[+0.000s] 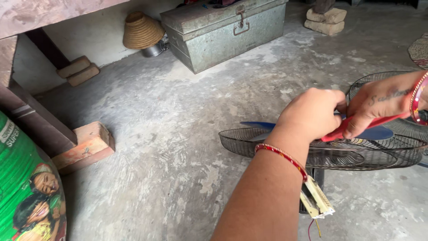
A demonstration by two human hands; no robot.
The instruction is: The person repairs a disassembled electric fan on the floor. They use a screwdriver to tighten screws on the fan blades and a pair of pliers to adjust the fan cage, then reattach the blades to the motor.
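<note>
We see both hands over fan (321, 149) lying flat on concrete floor (178, 134), grille up. Left hand (312, 114) fisted at hub; right hand (379, 105) pinches red-handled tool (356, 127), its long axis running left-right toward hub. Both touch centre; left nearer us. Blue blade (379, 133) under grille. Metal trunk (223, 31) by far wall, brick (87, 145) left.

A modest home's storage corner (bare concrete floor (178, 134)): metal trunk (223, 33), woven basket (141, 30), loose bricks (87, 145).
</note>
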